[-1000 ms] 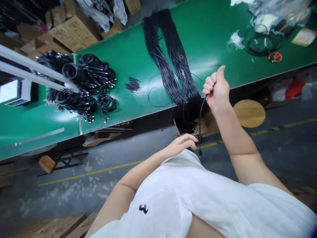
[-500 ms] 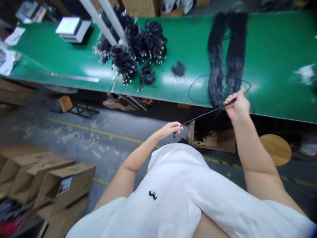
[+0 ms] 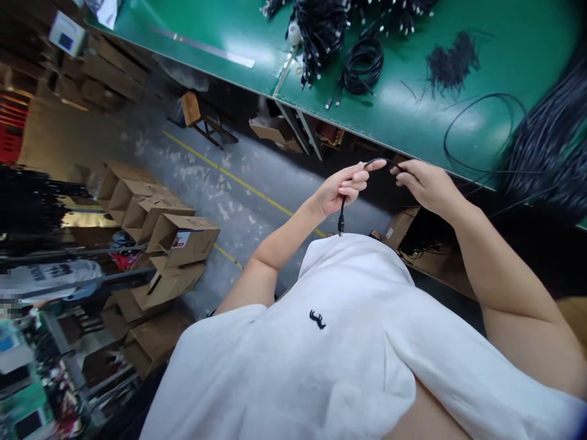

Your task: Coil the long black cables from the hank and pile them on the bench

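Note:
A thin black cable (image 3: 343,205) runs between my two hands in front of the bench edge. My left hand (image 3: 345,185) is closed on it near one end, where a plug (image 3: 340,224) hangs down above my shirt. Close by on the right, my right hand (image 3: 431,186) pinches the same cable between thumb and fingers. From there a loop of cable (image 3: 447,135) curves over the green bench (image 3: 403,128). At the right lies a thick bundle of straight black cables (image 3: 545,140).
Coiled cables with metal plugs (image 3: 321,36) and a single coil (image 3: 362,66) lie on the bench. Beside them is a pile of short black pieces (image 3: 453,64). A wooden stool (image 3: 191,109) and open cardboard boxes (image 3: 183,244) stand on the floor at the left.
My view has swung toward the left. My hands have come closer together, and the cable between them, taut before, now bends. The plug end hangs lower from my left hand.

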Demonstrator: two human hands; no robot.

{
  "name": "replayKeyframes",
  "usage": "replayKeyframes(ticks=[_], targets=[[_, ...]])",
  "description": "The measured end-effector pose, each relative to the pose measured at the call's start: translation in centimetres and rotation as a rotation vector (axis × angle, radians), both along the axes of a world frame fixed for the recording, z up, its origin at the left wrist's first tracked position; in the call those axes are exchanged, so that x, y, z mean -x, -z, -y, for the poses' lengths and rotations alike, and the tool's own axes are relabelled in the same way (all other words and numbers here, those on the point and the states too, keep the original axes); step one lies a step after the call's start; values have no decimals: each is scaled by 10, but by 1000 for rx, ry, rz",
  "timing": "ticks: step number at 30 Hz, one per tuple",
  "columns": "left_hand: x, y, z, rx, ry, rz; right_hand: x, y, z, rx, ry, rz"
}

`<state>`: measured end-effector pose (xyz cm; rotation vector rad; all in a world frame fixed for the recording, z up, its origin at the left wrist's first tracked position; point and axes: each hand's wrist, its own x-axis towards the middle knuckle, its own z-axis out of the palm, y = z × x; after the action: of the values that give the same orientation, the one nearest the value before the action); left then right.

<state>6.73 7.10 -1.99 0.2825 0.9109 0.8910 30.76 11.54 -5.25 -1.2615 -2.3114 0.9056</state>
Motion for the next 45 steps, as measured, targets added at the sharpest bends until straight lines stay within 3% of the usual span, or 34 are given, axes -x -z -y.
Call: replayKeyframes(ticks=[2,6,9,11,14,17,19,23,27,30,32,35,38,40,45], targets=[[18,-7,3,-22,-209,-104,-18,25,-7,88,88,23],[71,-12,12,-80,-585,-204,-105,81,-1,14,222,207],[95,-2,16,-148,-603,-213,-129,98,31,39,110,308],[90,10,18,-172,-442,-268,-105,83,61,80,-57,244],[54,26,27,-185,-36,-365,-36,31,88,96,-327,151],[17,32,45,-232,333,-287,15,-15,73,-90,-243,195],[6,31,56,-238,444,-186,24,-29,54,-130,-162,219],[3,25,60,-136,427,-65,14,-23,34,-24,-133,130],[4,21,57,-19,419,30,3,-5,26,118,-92,-33],[9,16,59,64,387,73,-10,15,18,187,53,-162],[13,11,61,135,319,71,-21,29,16,217,135,-218],[18,1,60,217,111,62,-31,47,20,334,135,-279],[18,-6,54,211,-32,57,-35,51,31,381,185,-325],[16,-8,51,213,-6,29,-33,48,36,324,224,-344],[8,2,55,201,226,20,-21,36,29,210,155,-301]])
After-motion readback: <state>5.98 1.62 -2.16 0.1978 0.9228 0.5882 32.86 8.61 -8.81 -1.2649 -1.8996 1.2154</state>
